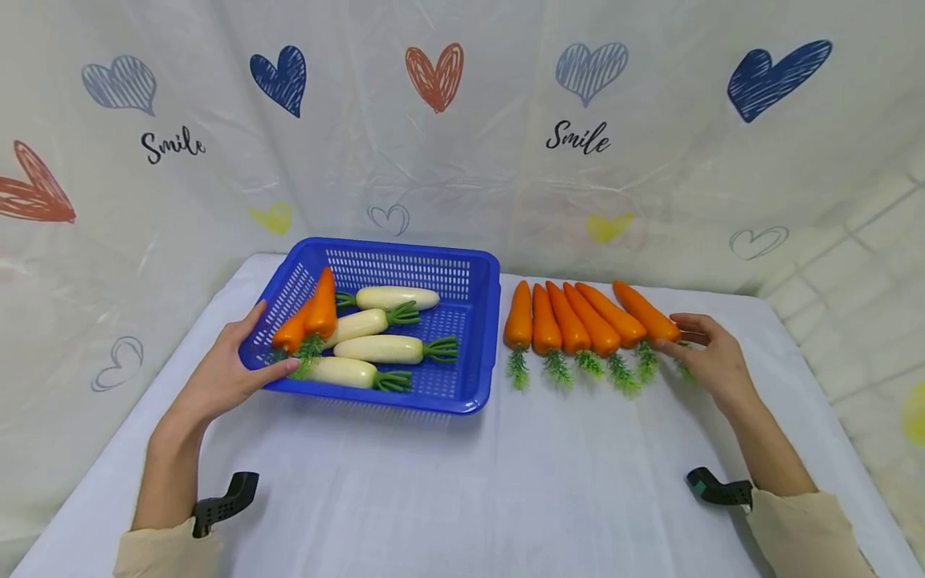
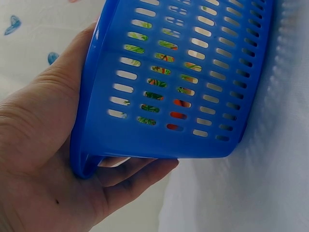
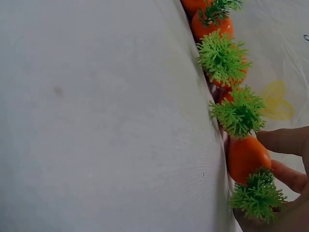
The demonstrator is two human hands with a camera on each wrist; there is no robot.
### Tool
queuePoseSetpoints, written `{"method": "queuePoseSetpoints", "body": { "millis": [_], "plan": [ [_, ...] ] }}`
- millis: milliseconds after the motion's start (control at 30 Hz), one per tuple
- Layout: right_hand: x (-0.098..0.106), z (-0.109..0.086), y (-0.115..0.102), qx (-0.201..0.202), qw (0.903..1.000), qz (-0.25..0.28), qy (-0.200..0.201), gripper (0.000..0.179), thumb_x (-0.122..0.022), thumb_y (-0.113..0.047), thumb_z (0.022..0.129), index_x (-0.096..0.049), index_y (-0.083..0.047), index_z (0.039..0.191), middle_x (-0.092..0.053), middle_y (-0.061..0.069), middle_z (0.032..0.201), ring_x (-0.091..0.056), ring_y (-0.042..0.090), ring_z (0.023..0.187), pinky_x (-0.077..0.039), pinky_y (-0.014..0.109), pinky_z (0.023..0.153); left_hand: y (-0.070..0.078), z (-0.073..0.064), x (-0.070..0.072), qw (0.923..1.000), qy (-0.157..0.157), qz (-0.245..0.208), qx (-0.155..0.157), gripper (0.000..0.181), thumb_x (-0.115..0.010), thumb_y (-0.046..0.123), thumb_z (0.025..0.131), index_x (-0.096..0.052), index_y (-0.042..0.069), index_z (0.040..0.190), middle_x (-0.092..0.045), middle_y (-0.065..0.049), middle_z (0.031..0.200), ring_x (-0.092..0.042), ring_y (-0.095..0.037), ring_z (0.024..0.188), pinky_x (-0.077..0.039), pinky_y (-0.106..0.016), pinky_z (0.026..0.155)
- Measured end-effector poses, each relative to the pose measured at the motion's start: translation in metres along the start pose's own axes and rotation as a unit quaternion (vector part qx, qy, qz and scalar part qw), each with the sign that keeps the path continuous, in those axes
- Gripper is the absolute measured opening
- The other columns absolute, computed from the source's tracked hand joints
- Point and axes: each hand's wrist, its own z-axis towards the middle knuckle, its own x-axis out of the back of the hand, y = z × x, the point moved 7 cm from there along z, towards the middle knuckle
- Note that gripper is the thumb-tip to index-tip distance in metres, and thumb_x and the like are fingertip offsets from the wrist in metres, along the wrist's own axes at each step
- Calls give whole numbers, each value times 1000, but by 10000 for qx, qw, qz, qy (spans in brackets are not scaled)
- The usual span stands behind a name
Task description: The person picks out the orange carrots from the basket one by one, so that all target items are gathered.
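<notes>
Carrots (image 1: 591, 319), six in a row, lie below a pale curtain (image 1: 499, 104) reading "Smile" twice among hearts (image 1: 435, 78), on a white cloth (image 1: 535, 474) right of a blue basket (image 1: 495, 321). Glossy orange, they end in feathery green tops (image 1: 558, 369). My right hand (image 1: 711, 357) pinches the rightmost carrot (image 1: 643, 309); my left hand (image 1: 231, 361) grips the basket.

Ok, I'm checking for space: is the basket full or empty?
Neither; partly full: in the head view the basket holds two visible carrots and four radishes, with bare floor showing toward the right.
</notes>
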Motion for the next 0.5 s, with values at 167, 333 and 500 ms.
{"method": "queuePoseSetpoints", "body": {
  "millis": [167, 333, 500],
  "plan": [
    [4, 0, -2, -126, 9999, -28, 72, 72, -69, -42, 99, -45, -2, 154, -48, 30, 152, -49, 43, 131, -44, 3, 70, 1, 0, 0, 10000, -8, 18, -5, 114, -73, 57, 91, 4, 26, 168, -18, -38, 163, -34, -59, 140, -33, -80, 112],
    [7, -1, -4, -153, 9994, -60, 289, 69, -69, -42, 100, -48, -3, 153, -50, 27, 151, -50, 37, 127, -43, 3, 71, 0, 0, 0, 10000, -7, -10, -22, 114, -74, 56, 91, 4, 26, 168, -18, -38, 164, -33, -60, 140, -32, -80, 113],
    [10, -2, -9, 10, 9981, -148, 599, 60, -68, -37, 101, -53, -3, 148, -52, 22, 149, -51, 31, 126, -45, 6, 82, 0, 0, -1, 10000, -10, -11, -18, 114, -73, 56, 91, 4, 25, 168, -18, -38, 163, -33, -59, 140, -32, -80, 113]
  ]
}}
